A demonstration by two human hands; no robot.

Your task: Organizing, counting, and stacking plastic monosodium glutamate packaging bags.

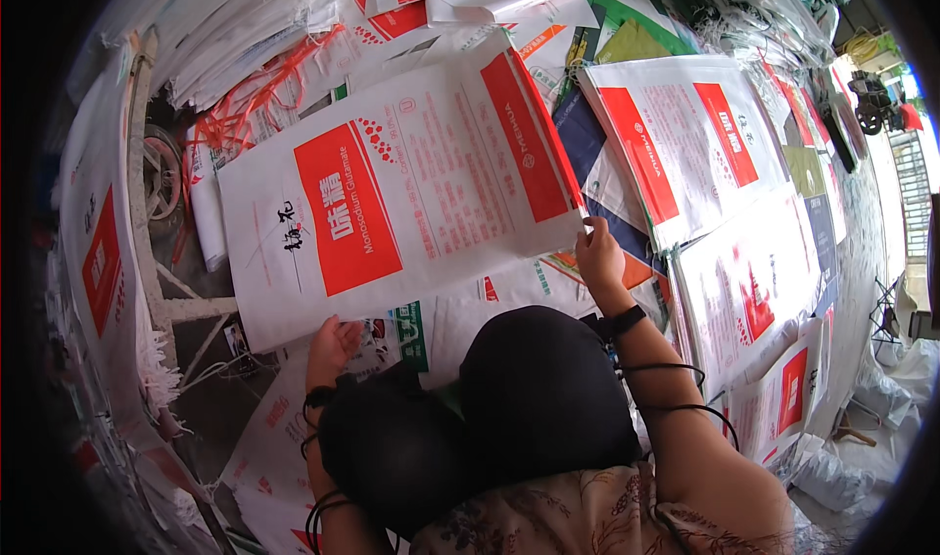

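Note:
A large flat woven-plastic sack point(441, 154), white with red printed panels, lies spread out in front of me, slightly slanted. My right hand point(599, 256) pinches its lower right corner between thumb and fingers. At the sack's lower left edge is my left hand point(336, 342), palm turned up and fingers loosely curled, with no grip on the edge visible. Black bands circle both wrists. Beneath the sack, other printed sacks lie in layers, one with a green strip point(411, 335).
Stacked red-and-white sacks point(685, 144) rise at the right, with another pile point(749, 271) nearer me. Bundled white sacks point(235, 41) and red plastic strings point(264, 95) sit at the far left. A metal frame point(147, 183) stands along the left, beside a wheel point(162, 173).

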